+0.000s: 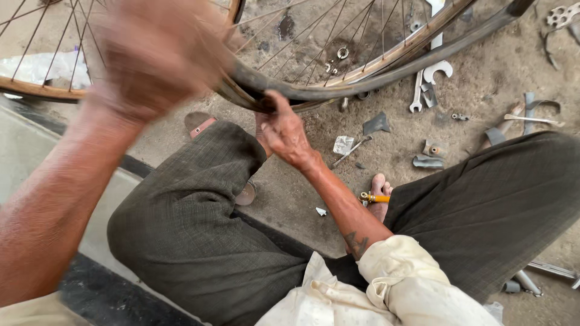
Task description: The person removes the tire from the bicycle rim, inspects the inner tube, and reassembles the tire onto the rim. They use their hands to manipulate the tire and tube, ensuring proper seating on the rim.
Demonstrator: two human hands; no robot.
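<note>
A bicycle wheel with a rusty rim (393, 57) and thin spokes (314, 48) stands in front of me, a black tyre (386, 75) hanging loose along its lower edge. My right hand (284, 130) grips the tyre and rim at the bottom of the wheel, thumb hooked over the rubber. My left hand (154, 54) is raised close to the camera and blurred, its fingers closed against the tyre further left. I sit with both knees up in dark grey trousers (193, 211).
Spanners (426, 84) lie on the dirt floor behind the wheel, with metal scraps (429, 154), a small nut (342, 53) and a foil packet (343, 145). A yellow-handled tool (374, 197) rests by my bare foot (379, 199). A grey concrete step (24, 151) lies left.
</note>
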